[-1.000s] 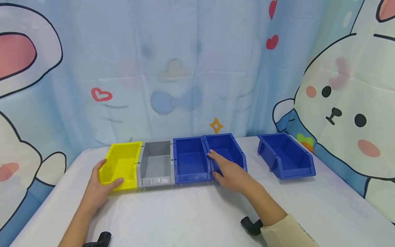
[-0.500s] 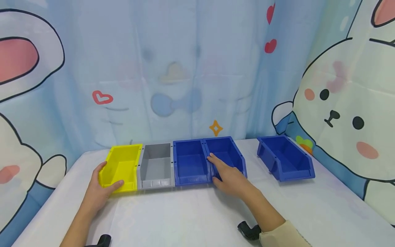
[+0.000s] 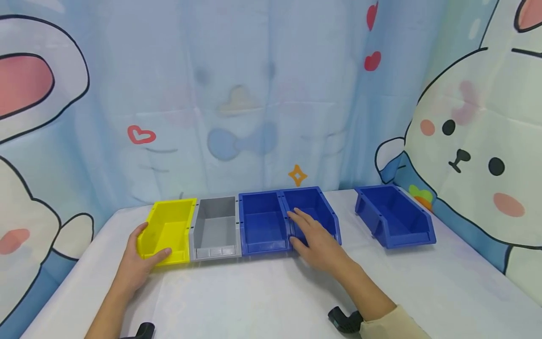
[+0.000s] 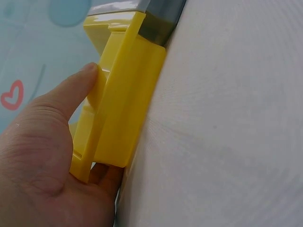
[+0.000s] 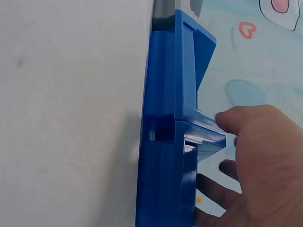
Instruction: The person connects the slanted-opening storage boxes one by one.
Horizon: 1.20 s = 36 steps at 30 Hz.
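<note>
My left hand (image 3: 134, 263) holds the yellow storage bin (image 3: 167, 230) at its front left corner. Its thumb lies over the front lip, and the other fingers wrap the left side, partly hidden by the bin in the left wrist view. Beside it in the row stand a grey bin (image 3: 214, 226), a blue bin (image 3: 263, 223) and a second blue bin (image 3: 311, 205). My right hand (image 3: 319, 247) is over the front left part of that second blue bin, fingers loosely bent. In the right wrist view its thumb is close to the corner where the two blue bins meet.
Another blue bin (image 3: 394, 216) stands apart at the right. All are on a white-covered table (image 3: 237, 301), with a patterned curtain (image 3: 237, 94) behind. Black wrist-camera mounts show near the left forearm (image 3: 144, 330) and the right sleeve (image 3: 394, 325).
The right hand's fingers have shifted slightly over the second blue bin. The left hand keeps its hold, and the bins stay in their places apart from a small camera sway.
</note>
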Available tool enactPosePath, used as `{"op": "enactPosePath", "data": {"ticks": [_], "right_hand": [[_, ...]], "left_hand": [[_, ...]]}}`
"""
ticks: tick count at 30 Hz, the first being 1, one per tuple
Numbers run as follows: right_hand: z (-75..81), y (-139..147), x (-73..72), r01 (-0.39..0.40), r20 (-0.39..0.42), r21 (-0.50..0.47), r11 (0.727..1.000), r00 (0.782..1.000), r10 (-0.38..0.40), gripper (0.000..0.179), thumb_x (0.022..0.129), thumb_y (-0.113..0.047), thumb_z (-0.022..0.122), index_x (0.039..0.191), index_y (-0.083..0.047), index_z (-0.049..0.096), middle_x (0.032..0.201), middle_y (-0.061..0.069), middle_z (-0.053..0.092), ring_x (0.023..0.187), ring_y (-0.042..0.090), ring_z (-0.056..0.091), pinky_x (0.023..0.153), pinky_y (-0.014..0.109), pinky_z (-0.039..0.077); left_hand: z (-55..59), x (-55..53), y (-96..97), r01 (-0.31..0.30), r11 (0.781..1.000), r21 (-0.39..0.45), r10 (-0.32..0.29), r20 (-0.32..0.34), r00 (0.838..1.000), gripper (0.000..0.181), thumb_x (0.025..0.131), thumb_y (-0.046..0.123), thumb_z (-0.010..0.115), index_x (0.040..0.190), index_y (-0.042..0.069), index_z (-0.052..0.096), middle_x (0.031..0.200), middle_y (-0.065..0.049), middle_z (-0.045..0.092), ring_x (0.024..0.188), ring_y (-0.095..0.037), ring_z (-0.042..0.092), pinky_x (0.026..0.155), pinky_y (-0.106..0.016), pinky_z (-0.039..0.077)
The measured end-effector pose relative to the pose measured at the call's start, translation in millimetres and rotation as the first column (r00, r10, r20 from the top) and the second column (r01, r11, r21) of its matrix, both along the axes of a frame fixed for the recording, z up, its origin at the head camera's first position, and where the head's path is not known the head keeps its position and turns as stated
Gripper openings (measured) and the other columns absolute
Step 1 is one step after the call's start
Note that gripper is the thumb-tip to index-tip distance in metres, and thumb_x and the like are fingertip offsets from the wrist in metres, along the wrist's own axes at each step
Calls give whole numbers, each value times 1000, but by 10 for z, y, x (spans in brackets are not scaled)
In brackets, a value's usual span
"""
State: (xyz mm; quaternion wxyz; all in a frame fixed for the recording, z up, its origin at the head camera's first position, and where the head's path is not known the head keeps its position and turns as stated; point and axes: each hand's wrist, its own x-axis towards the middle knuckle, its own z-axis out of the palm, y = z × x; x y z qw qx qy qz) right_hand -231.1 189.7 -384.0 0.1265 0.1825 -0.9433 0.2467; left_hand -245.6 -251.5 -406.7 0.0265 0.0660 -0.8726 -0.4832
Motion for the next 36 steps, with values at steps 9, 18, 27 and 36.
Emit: {"op": "enactPosePath", "data": {"ticks": [9, 18, 27, 36], "right_hand": [[58, 54, 76, 39, -140, -27, 999, 989, -42, 59, 103, -21, 63, 157, -14, 43, 164, 14, 40, 149, 42, 38, 115, 66, 40], [85, 190, 83, 73, -185, -56, 996, 979, -82, 59, 103, -18, 62, 157, -9, 42, 163, 17, 39, 149, 42, 36, 118, 66, 36], [110, 290, 57, 107, -270, -115, 988, 953, -135, 58, 101, -13, 62, 155, -7, 44, 159, 21, 42, 146, 45, 39, 115, 67, 39], [142, 398, 29, 133, -412, -197, 971, 888, -205, 54, 97, -7, 62, 149, -1, 49, 152, 23, 49, 140, 47, 42, 112, 68, 38]], "left_hand": [[0, 3, 0, 12, 1000, -21, -13, -21, 1000, 114, 90, 44, 78, 168, 25, -4, 174, -19, -3, 154, -49, 12, 125, -70, 13], [8, 12, 7, 8, 1000, -4, -8, -11, 1000, 113, 91, 39, 78, 168, 24, -4, 174, -20, -2, 153, -48, 13, 125, -69, 13], [36, 23, 11, 21, 1000, -9, -21, -6, 1000, 114, 92, 39, 78, 168, 24, -5, 174, -19, -5, 155, -48, 11, 126, -69, 12], [45, 25, 9, 24, 1000, 0, -24, -2, 1000, 114, 92, 38, 78, 167, 24, -6, 174, -18, -5, 155, -47, 11, 126, -68, 12]]}}
